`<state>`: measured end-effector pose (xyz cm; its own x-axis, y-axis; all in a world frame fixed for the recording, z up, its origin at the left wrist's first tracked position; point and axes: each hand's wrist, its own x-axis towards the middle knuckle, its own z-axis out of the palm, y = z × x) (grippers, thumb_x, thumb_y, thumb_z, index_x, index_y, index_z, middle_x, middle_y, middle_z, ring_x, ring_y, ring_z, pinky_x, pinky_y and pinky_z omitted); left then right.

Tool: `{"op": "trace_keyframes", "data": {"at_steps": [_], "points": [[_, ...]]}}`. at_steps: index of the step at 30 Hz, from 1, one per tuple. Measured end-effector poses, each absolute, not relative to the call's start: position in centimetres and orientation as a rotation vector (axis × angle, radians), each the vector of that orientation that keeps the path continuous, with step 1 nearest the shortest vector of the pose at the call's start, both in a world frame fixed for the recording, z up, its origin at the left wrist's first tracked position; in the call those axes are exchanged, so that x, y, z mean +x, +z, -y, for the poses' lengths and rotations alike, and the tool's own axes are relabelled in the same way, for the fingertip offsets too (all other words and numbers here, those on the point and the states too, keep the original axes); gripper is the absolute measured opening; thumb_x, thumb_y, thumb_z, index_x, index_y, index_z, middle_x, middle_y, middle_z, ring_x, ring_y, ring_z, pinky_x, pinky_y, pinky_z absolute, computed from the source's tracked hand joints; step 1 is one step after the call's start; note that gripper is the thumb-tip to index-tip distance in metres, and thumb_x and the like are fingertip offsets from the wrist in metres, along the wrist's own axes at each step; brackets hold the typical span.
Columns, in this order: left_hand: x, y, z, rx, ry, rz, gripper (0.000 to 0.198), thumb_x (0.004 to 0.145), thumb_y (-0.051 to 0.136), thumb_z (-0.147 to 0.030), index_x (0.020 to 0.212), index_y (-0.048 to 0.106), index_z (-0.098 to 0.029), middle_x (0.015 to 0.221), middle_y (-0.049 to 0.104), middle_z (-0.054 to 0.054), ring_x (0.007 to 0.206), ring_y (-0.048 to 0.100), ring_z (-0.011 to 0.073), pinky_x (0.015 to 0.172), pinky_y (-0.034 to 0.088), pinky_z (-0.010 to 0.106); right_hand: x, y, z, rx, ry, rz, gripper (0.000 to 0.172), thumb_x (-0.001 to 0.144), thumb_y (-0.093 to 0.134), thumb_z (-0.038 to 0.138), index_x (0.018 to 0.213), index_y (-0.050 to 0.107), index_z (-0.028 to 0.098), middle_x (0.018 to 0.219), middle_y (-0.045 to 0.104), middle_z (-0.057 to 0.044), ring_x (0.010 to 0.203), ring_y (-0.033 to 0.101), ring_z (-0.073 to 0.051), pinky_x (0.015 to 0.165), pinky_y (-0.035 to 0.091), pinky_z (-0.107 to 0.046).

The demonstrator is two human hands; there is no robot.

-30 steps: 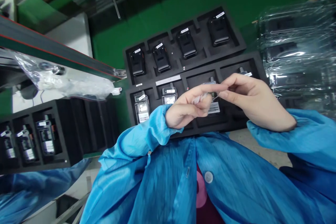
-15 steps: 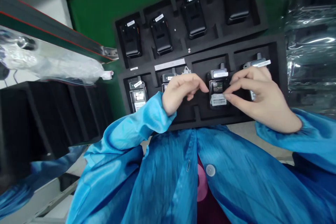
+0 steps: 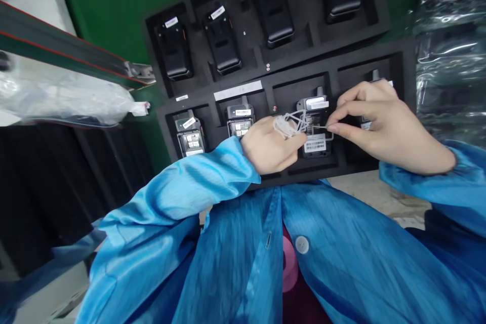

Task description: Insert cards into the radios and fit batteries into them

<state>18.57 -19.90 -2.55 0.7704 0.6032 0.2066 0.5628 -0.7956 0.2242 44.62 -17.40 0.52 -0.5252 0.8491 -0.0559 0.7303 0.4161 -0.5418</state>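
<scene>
My left hand (image 3: 271, 144) is closed, with a bundle of thin white rubber loops (image 3: 289, 124) lying over its fingers. Between thumb and forefinger, my right hand (image 3: 374, 124) pinches one thin white loop (image 3: 329, 135). This loop hangs over the opened back of a black handheld device (image 3: 317, 104) with a stubby antenna and a printed label. My left fingertips reach the left side of that device. Left of it in the tray sit another device with its back open (image 3: 240, 111) and a third (image 3: 190, 134). Behind my right hand a further device (image 3: 366, 122) is mostly hidden.
The black foam tray (image 3: 299, 78) holds the opened devices. Beyond it a second foam tray (image 3: 250, 48) carries several closed black devices (image 3: 224, 43). Plastic-wrapped packs (image 3: 450, 61) lie at the right. A clear plastic bag (image 3: 76, 93) and black foam blocks (image 3: 72, 182) are at the left.
My left hand has turned over, bringing the bundle of white loops into view on it. One loop now shows in my right hand's pinch above the device. The view has shifted slightly.
</scene>
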Motion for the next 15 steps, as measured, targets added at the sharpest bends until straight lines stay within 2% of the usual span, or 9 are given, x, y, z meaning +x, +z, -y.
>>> {"op": "trace_keyframes", "data": {"at_steps": [3, 6, 10, 15], "points": [[18.5, -2.8, 20.1, 2.843, 0.443, -0.873, 0.031, 0.098, 0.045, -0.026, 0.102, 0.075, -0.02, 0.09, 0.071, 0.009, 0.083, 0.065, 0.0233, 0.073, 0.049, 0.038, 44.3, 0.0, 17.4, -1.43, 0.77, 2.41, 0.017, 0.096, 0.062, 0.038, 0.091, 0.073, 0.026, 0.1, 0.064, -0.006, 0.098, 0.056, -0.026, 0.092, 0.045, -0.048], [18.6, -3.3, 20.6, 2.846, 0.467, -0.857, 0.031, 0.095, 0.054, -0.027, 0.118, 0.074, -0.021, 0.096, 0.072, 0.01, 0.087, 0.065, 0.024, 0.076, 0.049, 0.038, 43.9, -0.9, 17.4, -1.481, 0.664, 2.396, 0.02, 0.097, 0.061, 0.039, 0.092, 0.074, 0.024, 0.099, 0.064, -0.008, 0.097, 0.056, -0.027, 0.091, 0.045, -0.05], [18.9, -4.0, 21.0, 2.847, 0.411, -0.848, 0.042, 0.093, 0.061, -0.025, 0.134, 0.068, -0.024, 0.103, 0.073, 0.01, 0.093, 0.066, 0.0243, 0.081, 0.048, 0.038, 43.5, -1.5, 17.7, -1.484, 0.557, 2.39, 0.024, 0.099, 0.056, 0.04, 0.093, 0.074, 0.025, 0.101, 0.063, -0.009, 0.099, 0.057, -0.028, 0.092, 0.044, -0.052], [19.2, -4.3, 20.7, 2.938, 0.42, -0.854, 0.04, 0.097, 0.053, -0.02, 0.133, 0.07, -0.026, 0.086, 0.072, 0.009, 0.082, 0.063, 0.0228, 0.073, 0.042, 0.036, 43.1, -1.6, 18.2, -1.53, 0.477, 2.342, 0.025, 0.099, 0.055, 0.04, 0.09, 0.073, 0.024, 0.099, 0.063, -0.01, 0.101, 0.056, -0.03, 0.089, 0.044, -0.052]]}}
